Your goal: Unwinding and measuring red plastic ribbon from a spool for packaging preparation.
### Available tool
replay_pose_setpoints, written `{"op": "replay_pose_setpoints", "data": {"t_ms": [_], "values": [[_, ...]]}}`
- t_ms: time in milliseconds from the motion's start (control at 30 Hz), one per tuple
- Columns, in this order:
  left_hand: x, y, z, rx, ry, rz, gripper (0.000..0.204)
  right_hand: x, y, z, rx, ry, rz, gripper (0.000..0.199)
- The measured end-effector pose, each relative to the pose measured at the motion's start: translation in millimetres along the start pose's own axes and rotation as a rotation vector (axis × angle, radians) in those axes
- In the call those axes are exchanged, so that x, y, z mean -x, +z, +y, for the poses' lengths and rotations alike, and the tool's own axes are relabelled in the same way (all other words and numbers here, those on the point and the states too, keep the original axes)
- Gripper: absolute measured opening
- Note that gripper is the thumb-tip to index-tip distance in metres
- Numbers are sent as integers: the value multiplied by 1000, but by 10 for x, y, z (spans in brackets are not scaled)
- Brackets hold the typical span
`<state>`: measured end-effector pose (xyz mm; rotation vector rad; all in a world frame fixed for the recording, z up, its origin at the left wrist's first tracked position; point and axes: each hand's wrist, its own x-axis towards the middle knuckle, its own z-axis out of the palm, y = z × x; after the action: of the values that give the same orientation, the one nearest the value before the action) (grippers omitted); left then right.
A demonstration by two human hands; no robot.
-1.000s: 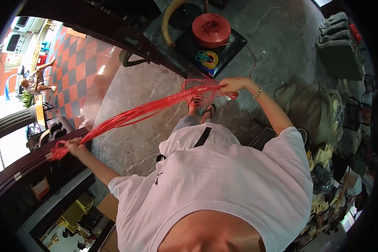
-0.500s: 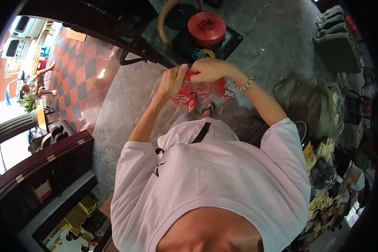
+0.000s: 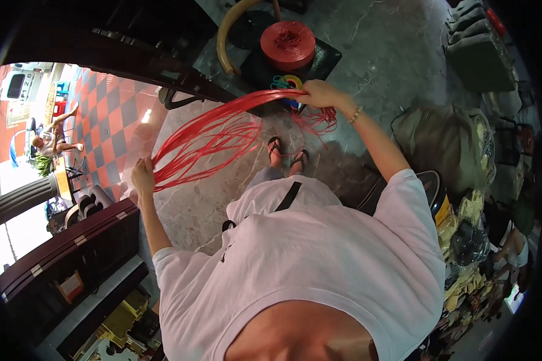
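Observation:
A bundle of red plastic strands (image 3: 214, 123) is stretched between my two hands. On the left, my left hand (image 3: 143, 178) is closed round one end, near the dark wooden door. My right hand (image 3: 324, 96) grips the other end, with short loose tails hanging below it. The strands run together near the right hand and fan out toward the left, with some sagging in the middle. Beyond my right hand, a big red roll of plastic twine (image 3: 288, 45) sits on a black seat (image 3: 326, 60). Scissors with teal handles (image 3: 279, 82) and a yellow tape roll (image 3: 293, 80) lie beside it.
A curved tan chair arm (image 3: 224, 42) rises behind the black seat. To the right stand a large grey-green sack (image 3: 430, 141) and heaps of cut pieces (image 3: 464, 283). A dark wooden door (image 3: 78, 240) is at lower left. Outside, a person (image 3: 54, 141) sits by the red-and-grey tiles.
My left hand has moved far left and toward me, away from the right hand, drawing the red strands out long. My right hand has shifted slightly right.

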<state>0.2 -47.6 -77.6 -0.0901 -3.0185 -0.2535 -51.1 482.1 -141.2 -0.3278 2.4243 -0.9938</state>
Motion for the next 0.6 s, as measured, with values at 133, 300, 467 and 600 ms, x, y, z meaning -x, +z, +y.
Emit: {"op": "replay_pose_setpoints", "data": {"t_ms": [133, 300, 467, 600], "values": [[-292, 251, 854, 238, 244, 161, 24, -117, 137, -579, 314, -157, 58, 33], [-352, 399, 2239, 471, 660, -341, 43, -147, 321, -1315, 355, -330, 96, 29], [-351, 351, 1698, 361, 388, -234, 26, -274, -315, -874, 55, -226, -368, 24], [-358, 51, 868, 213, 177, -69, 25, -495, -815, -162, 289, -304, 80, 23]]}}
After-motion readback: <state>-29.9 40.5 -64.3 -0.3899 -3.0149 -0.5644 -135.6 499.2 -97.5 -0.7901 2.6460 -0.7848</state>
